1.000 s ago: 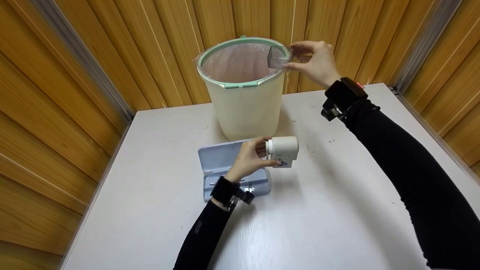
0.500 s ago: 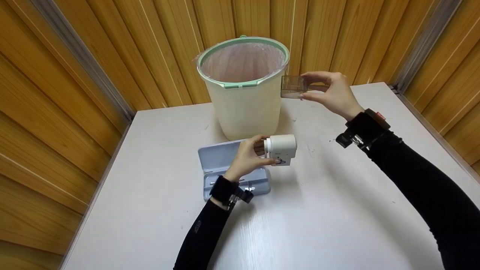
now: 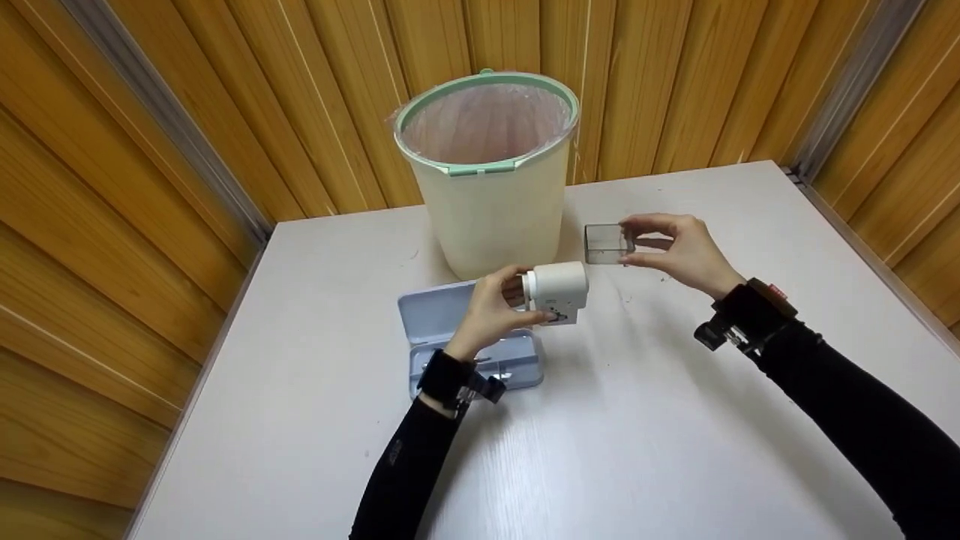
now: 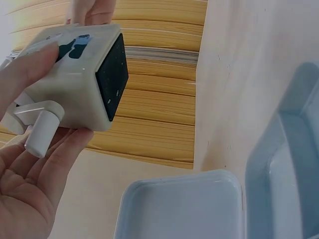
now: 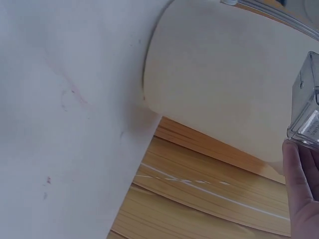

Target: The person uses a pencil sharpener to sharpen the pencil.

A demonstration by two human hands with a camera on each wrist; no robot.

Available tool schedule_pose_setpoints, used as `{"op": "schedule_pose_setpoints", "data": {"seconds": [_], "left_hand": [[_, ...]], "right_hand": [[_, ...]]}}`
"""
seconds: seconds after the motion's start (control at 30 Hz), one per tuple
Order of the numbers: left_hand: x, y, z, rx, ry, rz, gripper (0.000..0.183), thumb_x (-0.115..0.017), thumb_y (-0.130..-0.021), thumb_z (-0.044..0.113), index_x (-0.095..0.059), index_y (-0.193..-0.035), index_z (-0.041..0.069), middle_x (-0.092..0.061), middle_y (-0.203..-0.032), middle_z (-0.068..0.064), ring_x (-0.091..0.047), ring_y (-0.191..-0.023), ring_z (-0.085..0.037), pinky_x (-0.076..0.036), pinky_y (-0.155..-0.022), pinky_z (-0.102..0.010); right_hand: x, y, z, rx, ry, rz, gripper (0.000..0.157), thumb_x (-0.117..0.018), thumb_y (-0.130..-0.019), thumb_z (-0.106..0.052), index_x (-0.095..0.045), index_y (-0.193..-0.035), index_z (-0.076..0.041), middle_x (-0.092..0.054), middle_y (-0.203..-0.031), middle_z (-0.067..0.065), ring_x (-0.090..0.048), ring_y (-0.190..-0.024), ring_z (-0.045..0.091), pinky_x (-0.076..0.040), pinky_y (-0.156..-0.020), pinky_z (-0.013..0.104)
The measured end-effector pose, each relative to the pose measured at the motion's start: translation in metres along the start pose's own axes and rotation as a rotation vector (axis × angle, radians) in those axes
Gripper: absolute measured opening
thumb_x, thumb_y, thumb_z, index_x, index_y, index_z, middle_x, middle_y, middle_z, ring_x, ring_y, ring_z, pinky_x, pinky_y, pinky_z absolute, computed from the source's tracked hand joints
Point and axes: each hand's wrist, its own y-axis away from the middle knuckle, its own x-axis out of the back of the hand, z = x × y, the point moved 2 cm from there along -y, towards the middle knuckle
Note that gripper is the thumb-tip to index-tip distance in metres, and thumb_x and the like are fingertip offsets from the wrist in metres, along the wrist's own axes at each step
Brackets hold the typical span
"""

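A cream hand-crank pencil sharpener [image 3: 561, 289] with a small printed picture is gripped in my left hand [image 3: 489, 311], above the open pencil case. Its white crank [image 4: 44, 132] and dark base [image 4: 113, 77] show in the left wrist view, with my thumb [image 4: 30, 69] on the printed side. To the right and slightly farther back, my right hand [image 3: 684, 253] pinches a see-through smoky shavings drawer [image 3: 603, 244] by one end. In the right wrist view, part of that drawer [image 5: 305, 94] appears at the right edge, fingers beneath it.
A tall cream bin [image 3: 495, 217] with a green rim and a clear liner stands at the table's back, against wood-look panels. Below my left hand lies the open blue pencil case [image 3: 436, 315], with small items in its tray. The white table [image 3: 637, 435] bears a few dark specks.
My right hand has brought the shavings drawer from the bin's rim down and toward me, to the bin's lower right. My left hand has shifted slightly up and left with the sharpener.
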Motion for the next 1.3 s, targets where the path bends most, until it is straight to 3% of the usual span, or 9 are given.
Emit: {"op": "schedule_pose_setpoints", "data": {"seconds": [0.17,0.43,0.73,1.3], "left_hand": [[0.001,-0.001,-0.001,0.007,0.006,0.010,0.067,-0.086,-0.069,0.002,-0.056,-0.128,-0.005,-0.068,-0.119,-0.022,-0.070,-0.108,-0.030,-0.056,-0.091,-0.026],[0.003,-0.001,-0.002,0.002,0.013,0.034,0.064,-0.086,-0.069,0.002,-0.057,-0.126,-0.004,-0.069,-0.119,-0.021,-0.070,-0.109,-0.029,-0.056,-0.092,-0.026],[0.002,-0.002,-0.001,0.004,0.014,0.022,0.068,-0.087,-0.069,0.003,-0.056,-0.129,-0.004,-0.068,-0.120,-0.021,-0.069,-0.109,-0.028,-0.055,-0.092,-0.025],[-0.004,0.001,0.005,-0.034,0.011,-0.008,0.068,-0.086,-0.069,0.002,-0.055,-0.129,-0.005,-0.068,-0.119,-0.021,-0.071,-0.105,-0.027,-0.056,-0.089,-0.025]], "right_hand": [[-0.009,0.019,0.015,-0.032,0.001,-0.075,0.054,-0.081,-0.076,-0.001,-0.062,-0.125,0.007,-0.064,-0.124,0.026,-0.063,-0.102,0.001,-0.053,-0.088,0.015],[-0.027,0.035,0.022,-0.044,-0.094,-0.130,0.052,-0.082,-0.072,0.004,-0.064,-0.121,0.009,-0.064,-0.121,0.025,-0.067,-0.104,0.011,-0.056,-0.089,0.022],[-0.036,0.038,0.018,-0.029,-0.154,-0.142,0.054,-0.082,-0.071,0.005,-0.063,-0.121,0.011,-0.063,-0.122,0.029,-0.065,-0.104,0.005,-0.055,-0.090,0.022],[-0.047,0.037,0.011,-0.058,-0.143,-0.150,0.055,-0.084,-0.070,0.002,-0.064,-0.121,0.009,-0.066,-0.120,0.026,-0.069,-0.105,0.019,-0.057,-0.089,0.027]]}}
